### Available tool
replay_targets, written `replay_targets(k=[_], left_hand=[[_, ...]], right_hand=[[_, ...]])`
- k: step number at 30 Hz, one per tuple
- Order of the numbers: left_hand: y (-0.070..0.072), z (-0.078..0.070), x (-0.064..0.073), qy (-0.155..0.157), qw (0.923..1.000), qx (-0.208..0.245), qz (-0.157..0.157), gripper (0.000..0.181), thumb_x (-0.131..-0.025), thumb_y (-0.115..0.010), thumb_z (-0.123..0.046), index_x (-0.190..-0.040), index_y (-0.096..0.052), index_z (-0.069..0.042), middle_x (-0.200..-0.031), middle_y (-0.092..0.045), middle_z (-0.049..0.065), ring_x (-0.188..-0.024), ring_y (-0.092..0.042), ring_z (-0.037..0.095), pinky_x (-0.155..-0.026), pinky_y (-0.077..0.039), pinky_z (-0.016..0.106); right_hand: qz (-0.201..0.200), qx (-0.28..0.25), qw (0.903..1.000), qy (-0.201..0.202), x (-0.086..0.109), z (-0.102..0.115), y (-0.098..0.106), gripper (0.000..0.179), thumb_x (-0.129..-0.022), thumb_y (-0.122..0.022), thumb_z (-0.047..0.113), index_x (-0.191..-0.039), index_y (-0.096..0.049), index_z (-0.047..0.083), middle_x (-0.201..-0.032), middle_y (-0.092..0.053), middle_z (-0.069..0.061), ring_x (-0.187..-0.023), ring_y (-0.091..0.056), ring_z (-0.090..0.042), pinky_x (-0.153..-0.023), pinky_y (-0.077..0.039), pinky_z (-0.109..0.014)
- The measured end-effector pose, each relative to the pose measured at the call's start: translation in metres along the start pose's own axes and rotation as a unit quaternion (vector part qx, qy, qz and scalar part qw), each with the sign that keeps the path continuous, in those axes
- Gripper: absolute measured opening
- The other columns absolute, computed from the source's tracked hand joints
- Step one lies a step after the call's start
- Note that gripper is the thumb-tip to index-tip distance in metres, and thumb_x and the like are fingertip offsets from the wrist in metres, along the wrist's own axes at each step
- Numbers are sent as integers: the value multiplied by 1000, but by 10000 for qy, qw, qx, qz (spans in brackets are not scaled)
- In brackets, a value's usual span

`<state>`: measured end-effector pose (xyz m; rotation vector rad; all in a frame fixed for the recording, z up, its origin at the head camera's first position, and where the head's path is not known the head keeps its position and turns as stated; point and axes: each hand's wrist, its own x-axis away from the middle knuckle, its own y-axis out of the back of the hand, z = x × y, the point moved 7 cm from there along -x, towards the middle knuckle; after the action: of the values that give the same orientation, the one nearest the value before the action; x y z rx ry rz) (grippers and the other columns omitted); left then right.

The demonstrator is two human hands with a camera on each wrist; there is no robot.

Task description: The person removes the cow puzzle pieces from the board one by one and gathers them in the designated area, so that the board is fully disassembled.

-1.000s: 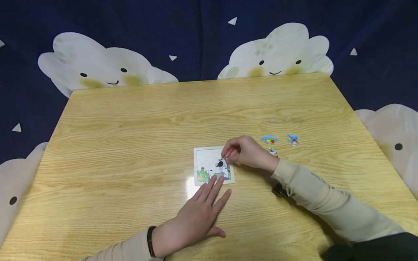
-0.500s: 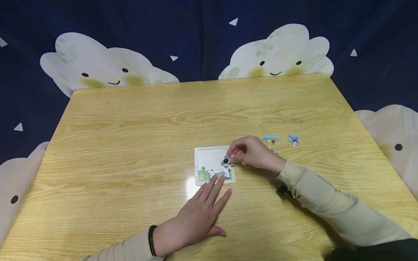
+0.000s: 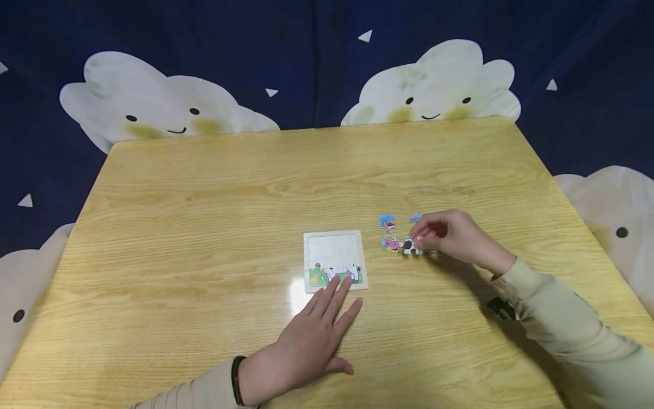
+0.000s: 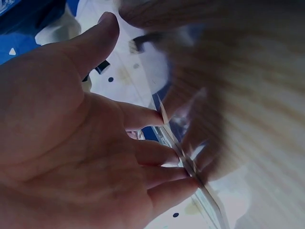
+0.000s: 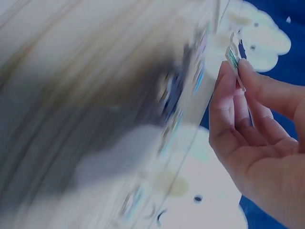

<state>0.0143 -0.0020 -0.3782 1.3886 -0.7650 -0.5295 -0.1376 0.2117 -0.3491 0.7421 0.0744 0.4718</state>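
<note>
while right grip (image 3: 453,234) pinches spotted piece (image 3: 409,246), it partly hides blue piece (image 3: 415,218) | left grip (image 3: 306,341) straight-fingered on tray (image 3: 332,250)

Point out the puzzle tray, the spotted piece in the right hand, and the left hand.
Puzzle tray (image 3: 333,250), head view: bare upper part of its base.
Spotted piece (image 3: 409,245), head view: its black spot.
Left hand (image 3: 305,342), head view: back of the hand.

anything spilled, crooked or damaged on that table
Nothing stands out. The puzzle tray lies flat, with fitted pieces along its near side and the rest bare; loose jigsaw pieces lie to its right, by the right hand, which pinches a black-and-white piece. The white patch beside the tray looks like glare, not a spill.
</note>
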Motion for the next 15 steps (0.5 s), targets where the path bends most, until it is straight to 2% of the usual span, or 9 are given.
replay_targets(k=[8, 15], left_hand=[[-1, 0, 0, -22, 10000, 14, -83, 98, -83, -47, -75, -155, -29, -10, -159, -14, 26, -147, -15, 38, -114, -27, 41], [0, 0, 0, -25, 9999, -32, -112, 98, -83, -47, -75, -155, -29, -10, -159, -13, 26, -147, -15, 38, -114, -28, 40]], right_hand=[[-264, 200, 9987, -381, 20, -38, 33, 11, -85, -75, 5, -95, -73, 2, -83, -70, -5, -72, -66, -15, -61, -52, -22], [-446, 861, 9949, -291, 34, -59, 46, 10, -82, -76, -1, -91, -73, 3, -78, -69, -2, -66, -62, -7, -58, -49, -19]])
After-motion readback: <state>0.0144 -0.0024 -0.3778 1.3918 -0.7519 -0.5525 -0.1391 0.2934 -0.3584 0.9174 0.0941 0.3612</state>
